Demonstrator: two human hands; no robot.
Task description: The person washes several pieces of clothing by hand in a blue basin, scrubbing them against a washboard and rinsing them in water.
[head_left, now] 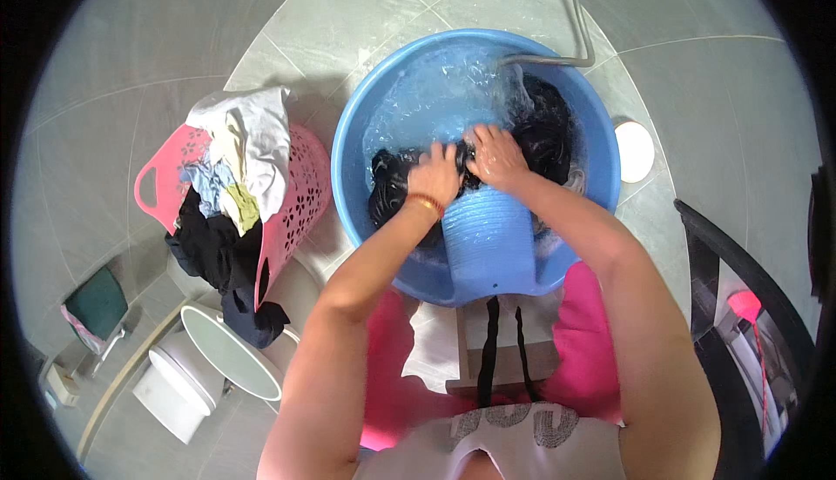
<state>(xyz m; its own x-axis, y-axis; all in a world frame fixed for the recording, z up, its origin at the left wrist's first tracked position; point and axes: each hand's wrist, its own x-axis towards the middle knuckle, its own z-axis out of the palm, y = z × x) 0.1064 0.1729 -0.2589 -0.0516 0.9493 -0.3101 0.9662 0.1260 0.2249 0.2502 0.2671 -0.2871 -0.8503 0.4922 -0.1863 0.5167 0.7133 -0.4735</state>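
A blue tub [342,158] held water [427,93] and black cloth [388,187], which the left hand [437,175] and right hand [496,158] gripped; a pink basket [309,171] held mixed clothes [264,145]

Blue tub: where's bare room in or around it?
Bare floor tiles border the blue tub beyond its far-left rim; inside, open water lies past the left hand. Crowded: the middle, where that hand and the right hand touch dark clothes; and the left side, by the pink basket.
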